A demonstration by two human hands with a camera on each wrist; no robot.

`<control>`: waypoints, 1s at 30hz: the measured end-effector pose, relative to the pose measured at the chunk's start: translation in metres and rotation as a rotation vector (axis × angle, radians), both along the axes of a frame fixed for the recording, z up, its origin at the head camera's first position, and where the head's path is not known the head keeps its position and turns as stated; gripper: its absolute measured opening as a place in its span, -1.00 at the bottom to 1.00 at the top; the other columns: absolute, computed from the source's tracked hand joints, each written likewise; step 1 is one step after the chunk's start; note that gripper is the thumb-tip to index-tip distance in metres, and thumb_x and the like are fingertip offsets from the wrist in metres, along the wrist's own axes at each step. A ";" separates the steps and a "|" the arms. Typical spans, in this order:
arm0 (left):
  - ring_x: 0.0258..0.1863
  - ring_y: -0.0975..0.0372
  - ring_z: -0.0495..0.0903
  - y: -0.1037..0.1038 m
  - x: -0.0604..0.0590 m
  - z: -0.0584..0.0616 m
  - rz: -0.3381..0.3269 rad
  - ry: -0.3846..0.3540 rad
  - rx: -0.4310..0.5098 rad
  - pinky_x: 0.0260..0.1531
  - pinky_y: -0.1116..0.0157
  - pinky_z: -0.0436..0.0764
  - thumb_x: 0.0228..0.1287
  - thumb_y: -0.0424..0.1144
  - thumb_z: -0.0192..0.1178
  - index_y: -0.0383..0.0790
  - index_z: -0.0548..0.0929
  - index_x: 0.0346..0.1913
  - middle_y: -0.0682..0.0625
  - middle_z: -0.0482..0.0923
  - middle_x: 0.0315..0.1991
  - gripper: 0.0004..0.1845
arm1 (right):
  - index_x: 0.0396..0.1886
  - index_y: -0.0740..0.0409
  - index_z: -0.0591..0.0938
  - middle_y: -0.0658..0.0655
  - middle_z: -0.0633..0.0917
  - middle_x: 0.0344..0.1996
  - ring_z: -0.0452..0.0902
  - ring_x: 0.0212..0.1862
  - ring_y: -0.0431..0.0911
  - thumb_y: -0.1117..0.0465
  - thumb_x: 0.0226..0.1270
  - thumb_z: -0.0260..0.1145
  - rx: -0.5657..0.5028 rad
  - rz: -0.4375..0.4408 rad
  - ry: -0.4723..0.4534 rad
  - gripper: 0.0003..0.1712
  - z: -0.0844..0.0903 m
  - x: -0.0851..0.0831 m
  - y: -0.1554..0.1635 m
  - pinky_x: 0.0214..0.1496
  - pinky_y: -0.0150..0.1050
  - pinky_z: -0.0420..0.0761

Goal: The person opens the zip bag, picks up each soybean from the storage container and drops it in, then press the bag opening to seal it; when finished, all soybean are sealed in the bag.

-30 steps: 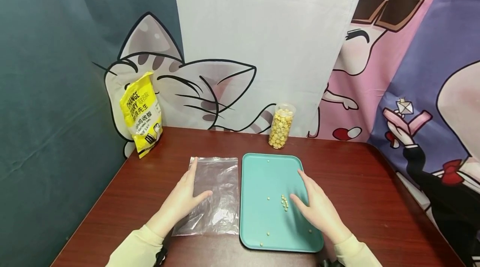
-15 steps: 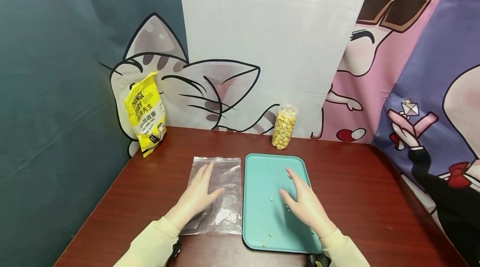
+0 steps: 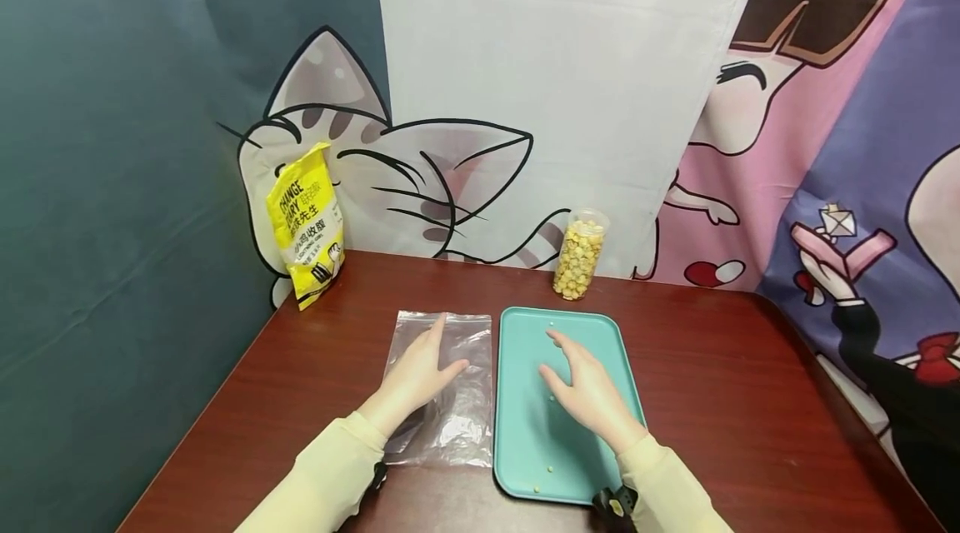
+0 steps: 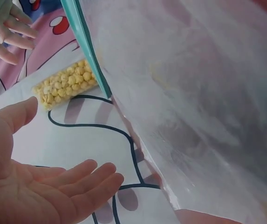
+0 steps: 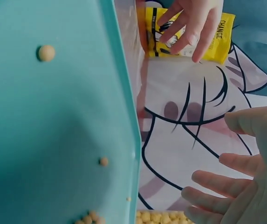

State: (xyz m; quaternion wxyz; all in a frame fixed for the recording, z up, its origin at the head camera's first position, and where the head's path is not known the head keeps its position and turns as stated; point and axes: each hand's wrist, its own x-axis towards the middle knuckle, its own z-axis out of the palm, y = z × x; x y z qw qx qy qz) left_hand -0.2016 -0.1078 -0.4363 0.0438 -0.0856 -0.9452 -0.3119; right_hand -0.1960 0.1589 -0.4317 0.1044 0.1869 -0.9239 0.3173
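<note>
My left hand hovers over a clear zip-lock bag lying flat on the table, fingers extended and thumb apart. In the left wrist view its palm and fingers show with nothing in them. Over the turquoise tray hangs my right hand, relaxed and holding nothing. Small pale yellow balls are scattered on the tray, one near its front. The right wrist view shows a larger ball close up and a cluster at the frame's bottom. In the head view my right hand hides that cluster.
Behind the tray stands a clear plastic jar full of yellow popcorn-like balls. A yellow snack packet leans against the cloth backdrop at the back left. The reddish-brown table extends to the right of the tray.
Both hands have moved inward: the left rightward over the bag, the right leftward across the tray, now covering the ball cluster. The head view has shifted, so the scene sits further right.
</note>
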 end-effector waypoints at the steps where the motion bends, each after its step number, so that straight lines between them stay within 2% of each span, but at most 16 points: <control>1: 0.27 -0.10 0.35 0.000 -0.001 0.000 0.001 -0.007 0.001 0.17 -0.03 0.39 0.19 -0.01 0.28 -0.32 0.04 0.45 -0.32 0.34 0.29 -0.08 | 0.32 0.14 0.38 0.20 0.53 0.18 0.48 0.17 0.08 0.11 0.30 0.28 -0.012 0.000 -0.010 -0.38 0.000 -0.001 -0.002 0.13 0.06 0.46; 6: 0.31 -0.11 0.30 0.001 -0.010 -0.002 -0.002 -0.027 0.020 0.21 -0.04 0.34 0.20 -0.04 0.28 -0.33 0.04 0.45 -0.32 0.28 0.33 -0.09 | 0.25 0.13 0.47 0.17 0.57 0.15 0.50 0.14 0.08 0.13 0.31 0.27 -0.082 -0.003 -0.051 -0.48 0.001 -0.009 -0.010 0.11 0.06 0.47; 11: 0.31 -0.12 0.28 0.004 -0.020 -0.006 0.013 -0.054 0.014 0.23 -0.05 0.32 0.21 -0.02 0.26 -0.37 0.04 0.45 -0.34 0.25 0.33 -0.09 | 0.15 0.21 0.55 0.18 0.62 0.08 0.54 0.09 0.09 0.16 0.29 0.28 -0.071 0.009 -0.040 -0.55 -0.003 -0.018 -0.022 0.08 0.03 0.50; 19: 0.28 -0.16 0.31 0.010 -0.029 -0.007 0.051 -0.082 -0.050 0.19 -0.11 0.33 0.21 0.00 0.26 -0.45 0.13 0.40 -0.36 0.27 0.31 -0.13 | 0.07 0.23 0.61 0.20 0.66 0.01 0.57 0.07 0.10 0.20 0.29 0.29 -0.109 0.021 -0.096 -0.62 -0.011 -0.026 -0.039 0.05 0.00 0.54; 23: 0.28 -0.15 0.32 0.011 -0.034 -0.004 0.057 -0.094 -0.078 0.20 -0.06 0.34 0.21 0.00 0.25 -0.47 0.18 0.37 -0.36 0.28 0.31 -0.16 | 0.07 0.23 0.61 0.21 0.66 0.00 0.57 0.06 0.09 0.20 0.28 0.29 -0.118 0.019 -0.113 -0.62 -0.012 -0.029 -0.043 0.05 -0.02 0.55; 30: 0.19 -0.13 0.43 0.008 -0.047 -0.005 0.061 -0.087 -0.154 0.13 0.00 0.43 0.18 0.03 0.26 -0.54 0.35 0.25 -0.36 0.40 0.22 -0.22 | 0.07 0.31 0.59 0.28 0.66 -0.03 0.58 0.02 0.14 0.22 0.30 0.27 -0.160 0.040 -0.153 -0.61 -0.012 -0.039 -0.052 0.04 -0.03 0.55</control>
